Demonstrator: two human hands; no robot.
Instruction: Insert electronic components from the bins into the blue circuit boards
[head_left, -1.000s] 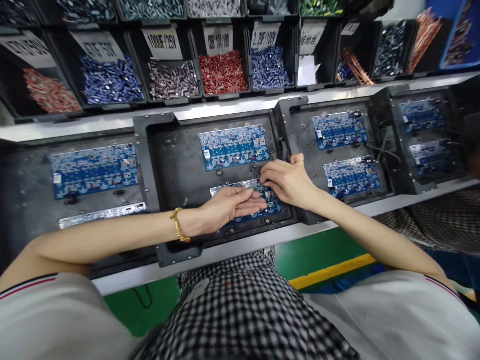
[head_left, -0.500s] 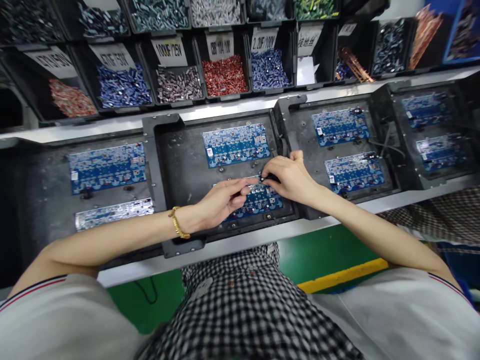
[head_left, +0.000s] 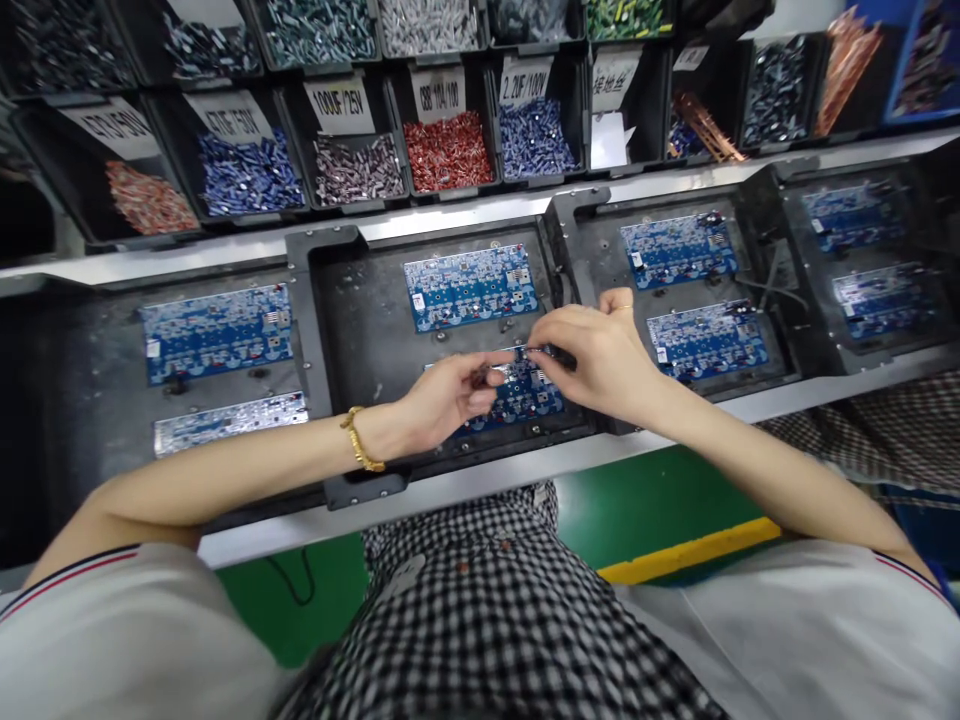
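My left hand (head_left: pixel 442 400) is over the lower blue circuit board (head_left: pixel 532 395) in the middle tray. Its index finger points along the board's upper edge, and the other fingers curl in. Something small and dark shows between thumb and fingers; its kind is too small to tell. From the right, my right hand (head_left: pixel 600 350) pinches a small dark part at the same upper edge, fingertips close to my left index finger. Another dark piece (head_left: pixel 559 355) shows under its curled fingers. My hands cover part of this board. Above them lies a second blue circuit board (head_left: pixel 472 290).
Black trays hold more boards at the left (head_left: pixel 217 335) and right (head_left: pixel 679 250). Behind the metal rail stand labelled bins of small components, among them red parts (head_left: pixel 450 150) and blue parts (head_left: pixel 536 138). Copper-coloured strips (head_left: pixel 847 70) stand at the far right. Checked cloth shows at the right edge.
My right hand has drawn slightly right and turned, showing more of the dark piece under its fingers. My left index finger has straightened, and something dark now shows in that hand.
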